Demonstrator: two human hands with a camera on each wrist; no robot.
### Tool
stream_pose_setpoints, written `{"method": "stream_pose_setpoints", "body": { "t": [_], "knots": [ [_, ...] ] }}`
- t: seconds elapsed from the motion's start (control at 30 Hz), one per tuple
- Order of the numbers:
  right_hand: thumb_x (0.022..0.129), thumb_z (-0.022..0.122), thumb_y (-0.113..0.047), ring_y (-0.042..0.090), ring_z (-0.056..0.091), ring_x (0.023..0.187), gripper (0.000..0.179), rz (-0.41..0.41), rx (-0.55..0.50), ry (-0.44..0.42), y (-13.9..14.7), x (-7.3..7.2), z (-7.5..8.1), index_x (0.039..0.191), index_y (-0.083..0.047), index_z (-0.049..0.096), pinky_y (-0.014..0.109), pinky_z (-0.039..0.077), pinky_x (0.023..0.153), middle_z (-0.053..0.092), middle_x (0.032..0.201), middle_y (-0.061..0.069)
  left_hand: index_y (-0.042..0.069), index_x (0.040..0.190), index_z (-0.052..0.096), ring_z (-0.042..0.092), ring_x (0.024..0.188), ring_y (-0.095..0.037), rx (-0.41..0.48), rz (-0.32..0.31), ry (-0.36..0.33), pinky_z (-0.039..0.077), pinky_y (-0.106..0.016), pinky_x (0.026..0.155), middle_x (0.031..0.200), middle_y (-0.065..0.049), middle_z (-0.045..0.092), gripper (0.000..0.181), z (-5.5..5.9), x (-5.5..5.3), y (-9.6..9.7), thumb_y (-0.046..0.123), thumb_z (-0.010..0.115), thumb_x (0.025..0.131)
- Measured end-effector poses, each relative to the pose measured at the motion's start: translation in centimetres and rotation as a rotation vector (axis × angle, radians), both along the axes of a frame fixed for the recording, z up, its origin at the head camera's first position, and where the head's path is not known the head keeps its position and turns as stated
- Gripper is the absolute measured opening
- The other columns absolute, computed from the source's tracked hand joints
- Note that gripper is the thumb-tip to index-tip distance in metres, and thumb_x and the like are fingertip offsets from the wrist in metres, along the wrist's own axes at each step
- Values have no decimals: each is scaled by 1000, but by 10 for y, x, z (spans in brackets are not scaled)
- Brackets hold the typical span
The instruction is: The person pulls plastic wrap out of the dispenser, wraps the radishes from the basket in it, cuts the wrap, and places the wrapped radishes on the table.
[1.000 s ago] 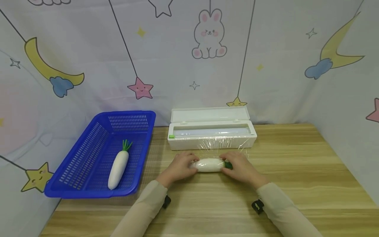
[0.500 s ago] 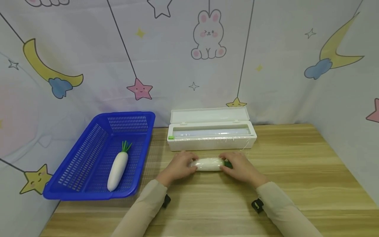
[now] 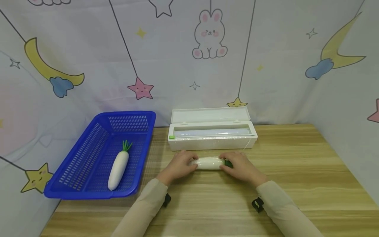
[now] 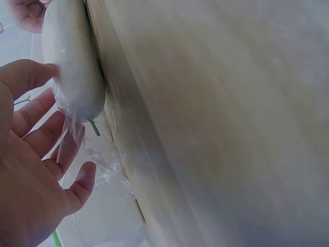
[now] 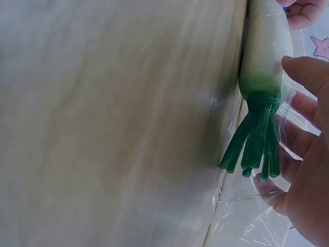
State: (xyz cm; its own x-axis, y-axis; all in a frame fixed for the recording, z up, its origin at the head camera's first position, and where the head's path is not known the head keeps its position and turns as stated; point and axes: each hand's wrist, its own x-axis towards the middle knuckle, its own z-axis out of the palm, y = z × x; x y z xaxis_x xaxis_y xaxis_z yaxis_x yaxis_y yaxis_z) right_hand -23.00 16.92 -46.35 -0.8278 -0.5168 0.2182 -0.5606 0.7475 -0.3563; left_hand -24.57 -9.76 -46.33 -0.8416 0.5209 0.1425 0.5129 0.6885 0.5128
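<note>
A white radish [image 3: 208, 163] with green leaves [image 5: 259, 136] lies crosswise on the table, clear plastic film clinging around it. My left hand [image 3: 179, 167] holds its tail end between thumb and fingers. At the leafy end, my right hand [image 3: 241, 167] grips it the same way. Loose film [image 4: 105, 157] trails past the tail in the left wrist view, and more crumpled film [image 5: 252, 221] shows beyond the leaves in the right wrist view. Just behind the radish stands a white cling film box [image 3: 212, 144], its lid [image 3: 210, 115] raised and a film roll [image 3: 211, 132] inside.
At the left sits a blue plastic basket [image 3: 143, 158] with a second, unwrapped white radish [image 3: 118, 170] in it. A green slider [image 3: 172, 137] is at the left end of the box's front edge. The wooden table [image 3: 299, 184] meets a patterned cloth backdrop [image 3: 272, 85].
Both hands have shifted the radish very slightly toward the box. Creases fanning across the film at the box front have faded from sight. Both hands keep their hold.
</note>
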Motion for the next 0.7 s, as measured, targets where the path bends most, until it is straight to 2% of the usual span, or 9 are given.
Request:
{"method": "stream_pose_setpoints", "body": {
  "t": [0.1, 0.27, 0.43, 0.6, 0.7],
  "knots": [
    [85, 72, -30, 31, 57, 105, 38, -3, 11, 2, 1, -1, 0, 116, -8, 64, 49, 40, 86, 67, 116, 9, 8, 109, 69, 55, 95, -21, 0, 3, -6, 41, -41, 85, 109, -5, 70, 25, 0, 0, 0, 21, 68, 87],
    [83, 75, -28, 32, 57, 108, 41, -4, 24, 21, 1, -3, -2, 116, -7, 64, 50, 40, 86, 65, 116, 10, 8, 107, 69, 54, 104, -25, -11, 1, 33, 41, -45, 88, 110, -6, 66, 23, 0, 1, 1, 20, 67, 87],
    [82, 75, -27, 32, 57, 109, 43, -4, 29, 50, 0, -6, -2, 118, -6, 65, 52, 42, 87, 63, 114, 11, 6, 109, 69, 52, 103, -25, -14, 9, 45, 41, -44, 86, 106, -6, 61, 24, 2, 1, 2, 19, 65, 89],
    [84, 74, -29, 32, 57, 109, 44, -7, 40, 40, 0, -8, -1, 120, -6, 64, 50, 42, 85, 63, 114, 11, 5, 112, 68, 53, 101, -25, -31, 15, 42, 42, -45, 86, 105, -6, 63, 27, 2, 0, 3, 21, 62, 91],
    [84, 73, -28, 31, 57, 107, 44, -19, 31, 23, 1, -9, -1, 121, -5, 63, 48, 41, 84, 64, 114, 10, 5, 113, 68, 53, 102, -25, -41, 14, 46, 41, -46, 87, 105, -7, 63, 29, 1, -1, 3, 23, 64, 89]
  ]
}}
